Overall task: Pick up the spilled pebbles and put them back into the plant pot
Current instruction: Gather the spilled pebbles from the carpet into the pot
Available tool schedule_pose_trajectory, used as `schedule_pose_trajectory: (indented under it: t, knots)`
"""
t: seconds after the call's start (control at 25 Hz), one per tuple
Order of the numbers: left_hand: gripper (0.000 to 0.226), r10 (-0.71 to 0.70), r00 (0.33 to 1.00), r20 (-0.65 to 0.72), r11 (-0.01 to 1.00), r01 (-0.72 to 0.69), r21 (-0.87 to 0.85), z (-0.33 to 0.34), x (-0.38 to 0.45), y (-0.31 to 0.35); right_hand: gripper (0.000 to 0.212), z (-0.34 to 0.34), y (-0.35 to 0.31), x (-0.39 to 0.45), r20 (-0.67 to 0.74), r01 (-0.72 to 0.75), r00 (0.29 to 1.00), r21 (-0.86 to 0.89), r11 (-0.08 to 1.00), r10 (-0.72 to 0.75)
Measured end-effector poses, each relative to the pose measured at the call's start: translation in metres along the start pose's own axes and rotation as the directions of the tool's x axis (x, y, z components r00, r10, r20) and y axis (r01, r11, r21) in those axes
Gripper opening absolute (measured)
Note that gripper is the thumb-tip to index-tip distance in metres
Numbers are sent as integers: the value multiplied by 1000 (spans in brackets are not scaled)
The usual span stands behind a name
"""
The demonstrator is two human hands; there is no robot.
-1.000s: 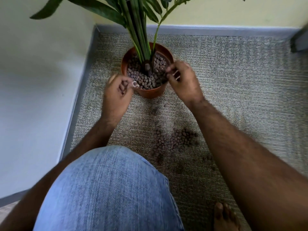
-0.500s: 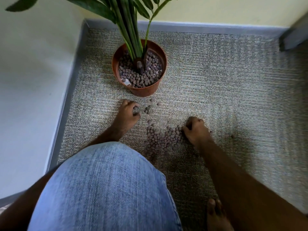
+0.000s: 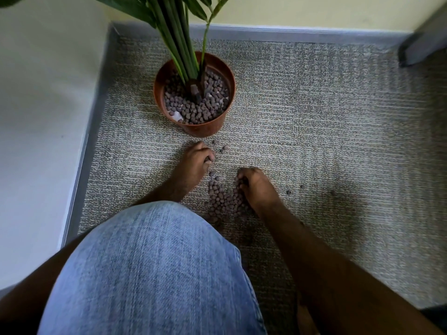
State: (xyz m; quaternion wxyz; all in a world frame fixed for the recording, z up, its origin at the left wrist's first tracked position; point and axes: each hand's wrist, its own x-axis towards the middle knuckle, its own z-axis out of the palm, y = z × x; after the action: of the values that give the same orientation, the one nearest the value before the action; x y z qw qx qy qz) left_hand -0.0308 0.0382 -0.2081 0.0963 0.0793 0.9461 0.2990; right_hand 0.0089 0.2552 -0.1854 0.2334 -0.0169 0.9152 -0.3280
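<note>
A terracotta plant pot (image 3: 205,129) with green stems stands on the grey carpet, its top covered with brown pebbles. A pile of spilled pebbles (image 3: 223,200) lies on the carpet in front of it, with a few loose ones (image 3: 225,148) nearer the pot. My left hand (image 3: 196,163) is down on the carpet just below the pot, fingers curled round some pebbles. My right hand (image 3: 256,187) rests at the right edge of the pile, its fingers curled into the pebbles.
Stray pebbles (image 3: 288,191) lie on the carpet to the right. A grey skirting (image 3: 87,151) and white wall bound the left, another wall the back. A dark furniture edge (image 3: 420,49) sits at the top right. My denim-clad knee (image 3: 150,269) fills the foreground.
Both hands came down from the pot's rim to the carpet a second ago. Since half a second ago the right hand has drawn leftward into the pile; the left has stayed near the pot.
</note>
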Motion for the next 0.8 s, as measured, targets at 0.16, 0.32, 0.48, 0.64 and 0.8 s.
schedule_pose_trajectory:
  t: [0.16,0.32,0.48,0.64,0.8]
  knots:
    - [13,-13,1000,11,1000,13,-20,-6,5,-4,21,-13,3,6,-15,-97,995,110,989,99]
    - [11,-24,1000,-6,996,23,-85,-17,4,-7,16,-40,-3,14,-18,-131,990,281,951,141]
    - [13,3,999,-50,979,-13,-201,-33,-5,14,13,-77,-30,24,-24,-115,988,549,828,153]
    - [16,76,982,-174,969,-114,-217,-66,-11,39,24,-110,-74,41,-83,21,995,673,740,47]
    - [21,8,955,-296,954,-96,-284,-107,2,39,26,-119,-123,66,-142,173,984,693,699,-103]
